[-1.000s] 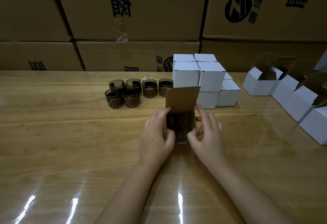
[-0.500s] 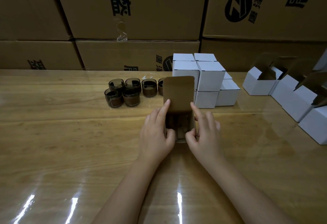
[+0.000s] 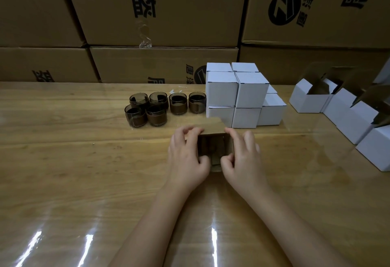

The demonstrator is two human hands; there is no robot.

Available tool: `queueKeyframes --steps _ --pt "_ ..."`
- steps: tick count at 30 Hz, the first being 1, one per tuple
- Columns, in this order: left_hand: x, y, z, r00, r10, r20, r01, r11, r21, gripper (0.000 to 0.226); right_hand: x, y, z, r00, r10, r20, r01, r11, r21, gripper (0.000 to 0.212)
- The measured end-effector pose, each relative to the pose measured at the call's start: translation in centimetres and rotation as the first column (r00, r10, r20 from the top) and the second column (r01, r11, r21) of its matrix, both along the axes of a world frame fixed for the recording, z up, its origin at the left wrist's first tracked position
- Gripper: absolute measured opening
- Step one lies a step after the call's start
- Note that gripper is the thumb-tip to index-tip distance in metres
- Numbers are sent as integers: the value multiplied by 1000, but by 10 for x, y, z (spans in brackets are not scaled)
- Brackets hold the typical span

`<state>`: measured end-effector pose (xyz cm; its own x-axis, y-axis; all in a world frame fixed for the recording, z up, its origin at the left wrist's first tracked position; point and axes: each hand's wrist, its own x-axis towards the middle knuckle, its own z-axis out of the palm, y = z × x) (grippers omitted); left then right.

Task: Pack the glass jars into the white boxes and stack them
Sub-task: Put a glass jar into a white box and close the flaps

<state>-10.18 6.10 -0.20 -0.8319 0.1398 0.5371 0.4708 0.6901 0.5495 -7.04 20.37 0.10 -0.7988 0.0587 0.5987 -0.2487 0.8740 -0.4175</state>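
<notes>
Two hands are working one small box (image 3: pixel 215 150) at the middle of the table (image 3: pixel 63 161). The left hand (image 3: pixel 187 157) and the right hand (image 3: pixel 242 157) are gripping its side walls, thumbs curled at the near edge, forefingers pressing the brown lid flap (image 3: pixel 211 128) forward and down. The interior is appearing dark; a jar seems to be sitting inside, though its outline is not resolving clearly.

Six glass jars (image 3: pixel 157 108) are standing upright in a cluster beyond the left hand, near the closed white boxes (image 3: pixel 238 93), which are forming a two-tier stack. Open boxes (image 3: pixel 312 97) are waiting at the right with flaps raised; any contents are not showing.

Handling judgement: the jars are likely rigid, smooth, fragile and fairly heavy, so grasping around the wall is advisable. The cardboard is likely light and easily creased, so holding by opposite walls is preferable.
</notes>
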Motion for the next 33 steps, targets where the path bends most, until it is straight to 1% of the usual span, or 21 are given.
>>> queueKeyframes --steps 3,6,8,10,11,13,16,18,22,24,26,30,33 --pt "3 -1 -1 998 -58 -33 57 998 -12 59 -3 1 -3 999 10 -48 -13 998 -66 48" --pt "6 -2 -3 994 -106 -24 106 994 3 60 -2 2 -6 990 23 -139 -46 985 -166 40" --pt "5 -3 -4 992 -125 -14 125 992 13 59 -2 3 -7 985 37 -169 -72 976 -204 37" --pt "3 -3 -5 991 -136 0 136 991 18 58 -3 5 -8 984 81 -160 -113 971 -209 31" --pt "3 -3 -6 990 -142 8 142 990 28 58 -3 6 -8 985 113 -129 -140 965 -223 31" --pt "2 -2 -7 986 -157 48 153 985 72 58 -3 8 -8 983 179 -48 -185 935 -303 36" --pt "0 -2 -7 969 -208 136 182 967 179 56 -1 11 -11 962 269 39 -227 874 -429 41" --pt "-2 -5 -7 947 -268 176 232 952 200 63 -1 11 -13 944 314 98 -237 856 -460 47" --pt "-8 -17 -8 898 -356 258 334 934 125 108 -1 10 -13 919 357 164 -250 854 -457 62" --pt "-10 -21 -8 899 -356 255 353 934 60 118 -2 11 -13 914 369 170 -264 858 -441 66" --pt "-12 -22 -8 905 -352 240 356 934 26 119 -2 15 -12 915 353 193 -262 887 -380 76" --pt "-14 -24 -10 911 -353 214 363 932 -8 113 -2 20 -13 902 356 244 -279 913 -298 108" --pt "-13 -23 -12 917 -352 188 357 934 7 110 -3 21 -12 902 355 244 -302 925 -231 115"
